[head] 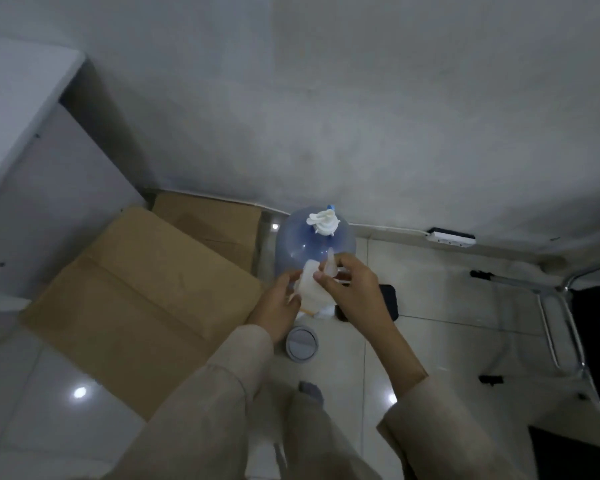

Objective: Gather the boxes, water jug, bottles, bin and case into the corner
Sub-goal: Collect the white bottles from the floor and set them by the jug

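You are holding a pale bottle (313, 289) between both hands: left hand (280, 308) cupping its side, right hand (352, 289) pinching its top. Keep it upright and lower it beside the jug (314, 244), already by the wall next to the boxes (146, 289). The bin (301, 344) is standing underfoot; a chair (568, 323) is crowding your right.

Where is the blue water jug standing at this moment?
In the head view the water jug stands on the floor by the wall, just right of the cardboard boxes and just beyond the person's two hands.
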`<control>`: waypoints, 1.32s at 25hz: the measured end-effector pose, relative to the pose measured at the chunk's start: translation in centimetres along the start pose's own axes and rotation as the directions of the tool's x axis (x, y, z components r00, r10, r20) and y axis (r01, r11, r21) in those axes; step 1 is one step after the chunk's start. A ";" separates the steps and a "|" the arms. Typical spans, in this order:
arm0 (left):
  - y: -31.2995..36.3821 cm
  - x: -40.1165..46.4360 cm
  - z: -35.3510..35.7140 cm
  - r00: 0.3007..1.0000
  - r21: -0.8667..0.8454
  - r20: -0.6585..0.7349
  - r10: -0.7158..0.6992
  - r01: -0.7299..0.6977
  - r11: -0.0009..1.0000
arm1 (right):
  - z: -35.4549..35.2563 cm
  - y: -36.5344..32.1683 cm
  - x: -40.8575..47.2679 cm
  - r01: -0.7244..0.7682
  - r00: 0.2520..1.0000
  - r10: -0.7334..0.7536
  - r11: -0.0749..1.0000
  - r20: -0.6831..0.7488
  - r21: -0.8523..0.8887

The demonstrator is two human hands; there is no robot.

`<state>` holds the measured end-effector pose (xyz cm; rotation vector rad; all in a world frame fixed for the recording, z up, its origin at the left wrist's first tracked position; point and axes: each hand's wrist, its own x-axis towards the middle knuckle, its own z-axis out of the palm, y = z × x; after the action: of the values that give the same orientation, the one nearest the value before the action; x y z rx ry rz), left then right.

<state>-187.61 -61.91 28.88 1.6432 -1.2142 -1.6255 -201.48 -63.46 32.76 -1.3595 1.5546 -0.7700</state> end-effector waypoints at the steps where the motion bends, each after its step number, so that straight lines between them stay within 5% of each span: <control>1: -0.2 0.6 1.1 1.000 -0.025 -0.007 -0.017 0.017 1.000 | -0.7 1.2 0.5 -0.015 1.000 0.015 1.000 0.009 -0.011; 10: -9.2 7.3 8.1 0.986 0.080 0.083 -0.146 0.139 0.987 | -1.1 15.5 2.6 -0.202 0.979 0.198 0.972 -0.048 -0.120; 20: -24.9 17.2 11.7 0.961 0.256 0.130 -0.246 0.207 0.944 | 4.9 35.2 6.2 -0.443 0.889 0.442 0.896 -0.118 0.019; 27: -32.3 22.4 12.9 0.985 0.403 0.047 -0.169 0.136 0.905 | 9.7 45.9 8.8 -0.563 0.826 0.562 0.827 -0.042 -0.006; 33: -33.9 21.5 11.5 0.994 0.371 -0.022 -0.105 0.105 0.923 | 10.4 48.2 9.8 -0.642 0.765 0.640 0.767 0.070 0.003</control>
<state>-193.62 -62.28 -12.47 1.9674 -1.5311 -1.5213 -211.71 -62.23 -16.44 -0.7226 1.7922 -0.3051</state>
